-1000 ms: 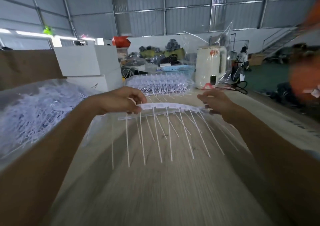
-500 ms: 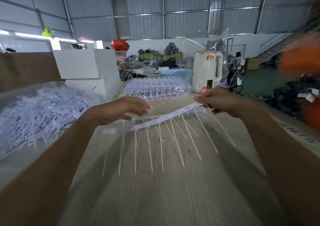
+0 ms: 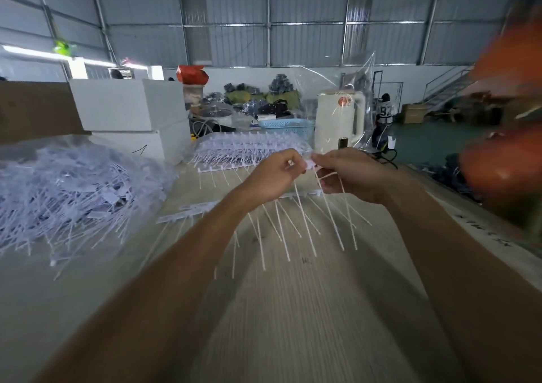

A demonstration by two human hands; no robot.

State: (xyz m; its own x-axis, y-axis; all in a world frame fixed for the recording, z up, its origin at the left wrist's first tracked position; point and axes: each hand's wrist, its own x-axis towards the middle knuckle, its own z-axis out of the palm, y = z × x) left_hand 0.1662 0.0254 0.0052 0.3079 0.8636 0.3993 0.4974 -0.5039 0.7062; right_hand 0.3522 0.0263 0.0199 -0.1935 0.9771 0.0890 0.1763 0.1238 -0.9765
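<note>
Head view, one work table, items as seen:

Left hand (image 3: 275,177): raised over the middle of the table, fingers curled, thumb and forefinger pinching the white head of a single tie (image 3: 308,163)

Right hand (image 3: 349,174): just beside the left, fingertips meeting it, fingers curled and pinching the same head from the other side; a thin strand loops across its fingers

Strip of ties (image 3: 187,210): white plastic bar just below both hands, sloping down to the left behind the left forearm; thin tails fan out toward the table, blurred. Whether the pinched tie is joined to this bar cannot be told, nor whether the tails touch the wood

Table (image 3: 293,324): pale wood grain, under both forearms

Loose ties (image 3: 73,195): large heap in clear plastic, left side of the table

Stacked strips (image 3: 252,149): neat pile at the far end of the table, behind the hands

White boxes (image 3: 123,107): stacked, behind the heap

Blue basket (image 3: 287,124): behind the stacked strips

White jug (image 3: 337,121): upright, far right of the table, inside a clear bag

Person (image 3: 384,112): standing well off in the hall, beyond the jug

Orange shape (image 3: 504,162): blurred, at the right edge
</note>
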